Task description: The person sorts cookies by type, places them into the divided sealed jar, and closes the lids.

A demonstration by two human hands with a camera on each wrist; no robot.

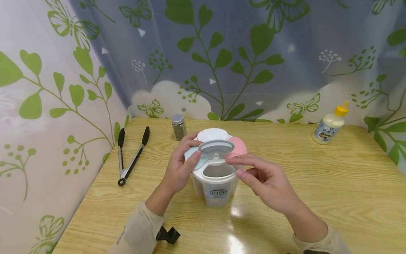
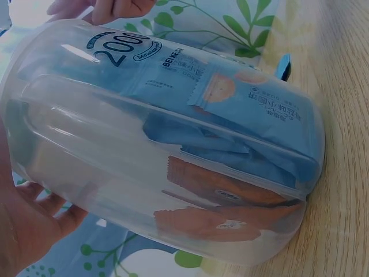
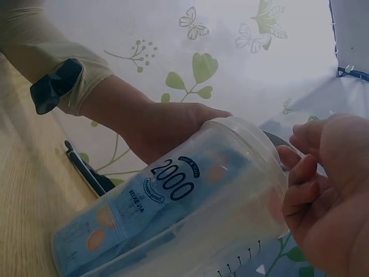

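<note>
A clear storage container (image 1: 215, 192) marked 2000 stands upright on the table. Its grey front lid (image 1: 217, 148) is flipped up, baring the compartment opening. My left hand (image 1: 181, 164) grips the container's top from the left, thumb over the light blue lid (image 1: 198, 158). At the opening's right side, my right hand (image 1: 268, 180) has its index fingertip by the raised lid's hinge and its thumb by the rim. Through the wall in the left wrist view, blue snack packets (image 2: 253, 107) and orange-brown packets (image 2: 213, 225) sit in separate compartments.
Black-tipped tongs (image 1: 130, 162) lie spread at the left. Behind the container stands a small jar (image 1: 179, 127) with a metal cap. A yellow-capped bottle (image 1: 328, 125) is at the back right. White and pink lids (image 1: 238, 146) cover other compartments. A patterned curtain (image 1: 222, 60) hangs behind the table.
</note>
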